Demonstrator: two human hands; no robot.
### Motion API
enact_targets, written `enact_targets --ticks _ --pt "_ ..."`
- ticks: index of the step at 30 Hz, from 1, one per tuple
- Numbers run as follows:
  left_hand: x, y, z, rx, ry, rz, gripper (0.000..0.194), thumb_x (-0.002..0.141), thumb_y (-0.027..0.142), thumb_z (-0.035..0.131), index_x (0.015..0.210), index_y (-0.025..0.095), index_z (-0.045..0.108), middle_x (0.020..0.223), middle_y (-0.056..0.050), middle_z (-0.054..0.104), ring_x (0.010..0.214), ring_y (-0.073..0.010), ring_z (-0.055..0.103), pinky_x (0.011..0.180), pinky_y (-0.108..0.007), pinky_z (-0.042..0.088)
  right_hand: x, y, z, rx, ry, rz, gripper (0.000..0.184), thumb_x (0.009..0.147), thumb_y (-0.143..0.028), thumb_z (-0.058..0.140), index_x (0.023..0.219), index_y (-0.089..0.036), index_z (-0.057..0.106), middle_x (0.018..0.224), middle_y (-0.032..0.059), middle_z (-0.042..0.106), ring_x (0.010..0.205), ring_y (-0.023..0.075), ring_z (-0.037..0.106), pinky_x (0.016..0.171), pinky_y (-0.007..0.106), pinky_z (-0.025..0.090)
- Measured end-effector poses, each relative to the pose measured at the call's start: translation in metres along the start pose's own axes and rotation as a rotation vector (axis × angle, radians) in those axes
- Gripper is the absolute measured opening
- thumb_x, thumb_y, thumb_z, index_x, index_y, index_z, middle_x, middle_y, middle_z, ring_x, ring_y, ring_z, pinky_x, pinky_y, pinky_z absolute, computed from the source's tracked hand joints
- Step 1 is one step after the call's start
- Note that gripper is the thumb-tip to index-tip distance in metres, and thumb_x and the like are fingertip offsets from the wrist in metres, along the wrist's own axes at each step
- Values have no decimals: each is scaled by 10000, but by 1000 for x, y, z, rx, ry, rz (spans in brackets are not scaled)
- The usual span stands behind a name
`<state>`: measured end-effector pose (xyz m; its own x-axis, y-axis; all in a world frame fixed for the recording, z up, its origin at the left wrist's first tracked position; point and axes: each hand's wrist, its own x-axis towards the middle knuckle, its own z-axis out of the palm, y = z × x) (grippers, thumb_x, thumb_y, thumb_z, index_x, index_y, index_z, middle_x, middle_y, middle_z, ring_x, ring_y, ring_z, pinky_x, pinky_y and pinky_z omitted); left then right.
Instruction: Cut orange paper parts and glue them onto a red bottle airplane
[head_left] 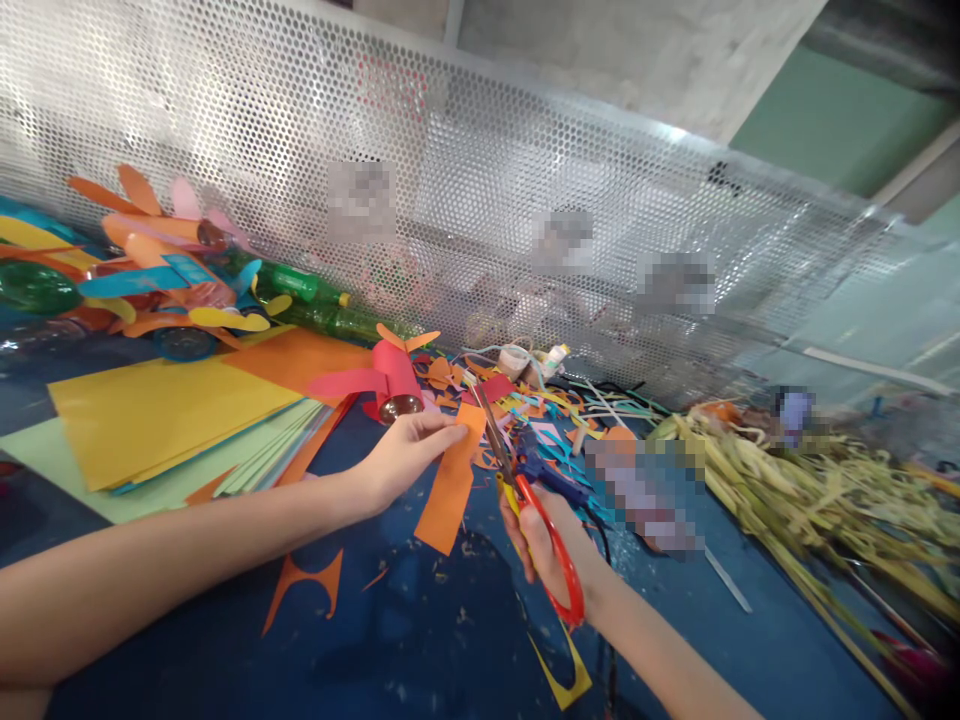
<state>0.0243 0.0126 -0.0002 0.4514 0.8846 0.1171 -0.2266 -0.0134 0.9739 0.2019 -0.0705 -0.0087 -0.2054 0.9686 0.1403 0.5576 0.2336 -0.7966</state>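
Note:
Between the thumb and fingers of my left hand (409, 455) is an orange paper strip (448, 495), its long end hanging down toward the table. My right hand (551, 540) grips a pair of scissors (559, 565) with red and yellow handles. The scissor blades point up and away, close to the right edge of the strip near its top. Whether they touch the paper I cannot tell. Just beyond my left hand stands a red paper airplane (396, 375) with orange propeller blades. A dark blue glue gun (551, 470) lies behind my right hand.
Stacked coloured paper (172, 410) lies at left, with finished paper planes (180, 270) and green bottles (300, 285) behind. Paper scraps (307, 585) litter the blue table (360, 650). Dried husks (795, 490) cover the right side. A perforated metal screen (480, 200) bounds the back; people show beyond it.

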Motion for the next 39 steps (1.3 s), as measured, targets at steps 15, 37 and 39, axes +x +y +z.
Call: enact_targets --ticks 15,37,39 --pt "13 4 -14 275 -58 132 244 773 373 551 795 162 672 811 -47 663 753 -172 573 693 -265 427 3 3 -17 -143 -84 56 478 858 -613 240 645 -202 360 524 -42 315 398 76 287 343 192 233" --pt "32 9 -40 -212 -210 -182 210 806 284 552 979 192 625 834 -38 648 684 -104 600 596 -182 453 5 8 -13 498 -238 305 591 745 -765 209 663 -200 362 497 -78 347 296 35 284 266 150 296" --pt "30 6 -38 -260 -235 -197 169 789 246 588 946 186 608 857 -28 639 688 -96 601 606 -178 455 6 11 -11 567 -252 269 618 737 -779 161 670 -199 363 495 -74 358 291 37 300 265 150 307"
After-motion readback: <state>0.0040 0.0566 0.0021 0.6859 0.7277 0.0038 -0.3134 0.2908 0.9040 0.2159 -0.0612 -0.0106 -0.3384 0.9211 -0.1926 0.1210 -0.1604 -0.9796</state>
